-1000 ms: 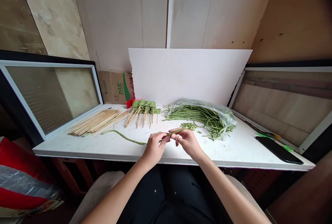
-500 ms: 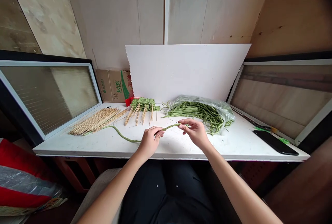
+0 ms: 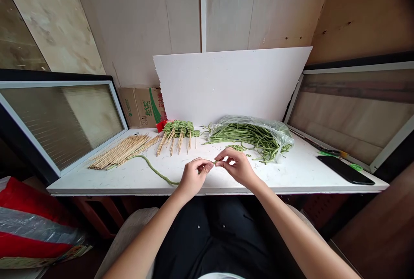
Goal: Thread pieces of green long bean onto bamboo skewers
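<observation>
My left hand (image 3: 193, 176) and my right hand (image 3: 235, 165) both pinch the near end of a long green bean (image 3: 152, 167) just above the white table (image 3: 129, 180). The fingertips almost meet, with a short stub of bean between them. The rest of the bean trails left across the table toward a pile of bamboo skewers (image 3: 121, 151). A small heap of cut bean pieces (image 3: 235, 147) lies just beyond my right hand. Behind it a clear plastic bag of long beans (image 3: 254, 135) lies open. Finished bean skewers (image 3: 178, 133) are stacked at the back.
A black phone (image 3: 345, 170) and green-handled scissors (image 3: 333, 154) lie at the table's right. A white board (image 3: 229, 85) leans on the wall behind, with a cardboard box (image 3: 142, 106) at its left. Framed glass panels flank both sides.
My right hand slid along the bean toward my left hand, so the stretch between them shrank to a short stub. The camera view shifted slightly.
</observation>
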`<move>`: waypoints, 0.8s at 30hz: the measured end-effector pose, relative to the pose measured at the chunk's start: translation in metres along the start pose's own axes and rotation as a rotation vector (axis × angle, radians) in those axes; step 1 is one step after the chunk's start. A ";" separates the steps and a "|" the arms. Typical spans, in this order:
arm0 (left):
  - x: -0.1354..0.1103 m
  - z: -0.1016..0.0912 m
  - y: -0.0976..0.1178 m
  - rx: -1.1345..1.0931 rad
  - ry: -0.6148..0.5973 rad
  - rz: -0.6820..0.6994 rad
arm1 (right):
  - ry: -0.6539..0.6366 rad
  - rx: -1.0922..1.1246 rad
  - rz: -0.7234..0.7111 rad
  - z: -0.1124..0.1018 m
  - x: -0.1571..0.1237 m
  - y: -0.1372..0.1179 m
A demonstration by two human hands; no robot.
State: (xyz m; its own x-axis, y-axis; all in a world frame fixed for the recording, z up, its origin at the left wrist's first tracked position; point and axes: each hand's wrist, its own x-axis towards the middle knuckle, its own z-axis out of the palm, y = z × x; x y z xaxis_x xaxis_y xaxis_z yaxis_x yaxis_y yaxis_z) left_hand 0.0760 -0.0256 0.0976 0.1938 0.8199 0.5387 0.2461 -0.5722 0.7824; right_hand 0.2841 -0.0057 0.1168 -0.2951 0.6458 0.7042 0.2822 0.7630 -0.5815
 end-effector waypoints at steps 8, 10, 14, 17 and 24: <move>0.000 0.002 -0.001 -0.095 -0.091 -0.074 | -0.046 0.046 0.023 0.009 -0.003 0.004; 0.000 0.002 -0.001 -0.097 -0.095 -0.060 | -0.039 0.143 0.086 0.014 -0.005 0.008; -0.001 0.002 -0.002 -0.080 -0.072 -0.013 | -0.054 0.370 0.184 0.024 -0.009 0.019; -0.002 0.002 -0.004 -0.089 -0.071 0.011 | -0.064 0.518 0.234 0.030 -0.011 0.022; -0.001 0.006 -0.018 -0.180 -0.098 -0.002 | -0.135 0.774 0.327 0.041 -0.018 0.025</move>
State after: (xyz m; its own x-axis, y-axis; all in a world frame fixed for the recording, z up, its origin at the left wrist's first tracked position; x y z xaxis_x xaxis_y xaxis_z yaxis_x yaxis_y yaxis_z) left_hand 0.0768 -0.0161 0.0815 0.2870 0.8104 0.5108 0.0744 -0.5504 0.8316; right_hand 0.2588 0.0024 0.0730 -0.4274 0.7973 0.4262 -0.3176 0.3090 -0.8965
